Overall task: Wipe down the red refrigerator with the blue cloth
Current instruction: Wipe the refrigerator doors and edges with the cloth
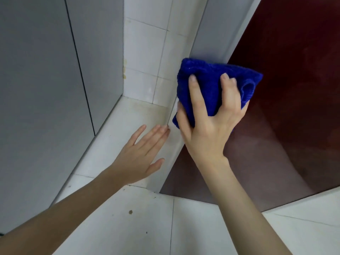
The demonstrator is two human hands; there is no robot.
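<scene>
The right hand (211,129) has its fingers (195,92) curled round the bunched blue cloth (211,76), pressed on the red refrigerator (287,92) at its left edge; the left hand (139,155) is flat and empty. Wiping looks under way (the hazy red door seems mostly left).

No writing, brand, number or sign could be read. The red refrigerator (285,107) showed a plain glossy face, and the blue cloth (211,85) at its edge carried no legible tag

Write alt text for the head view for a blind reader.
The right hand holds a bunched blue cloth against the left edge of the red refrigerator. The left hand, fingers straight, is stretched out near the white tiles beside it.
</scene>
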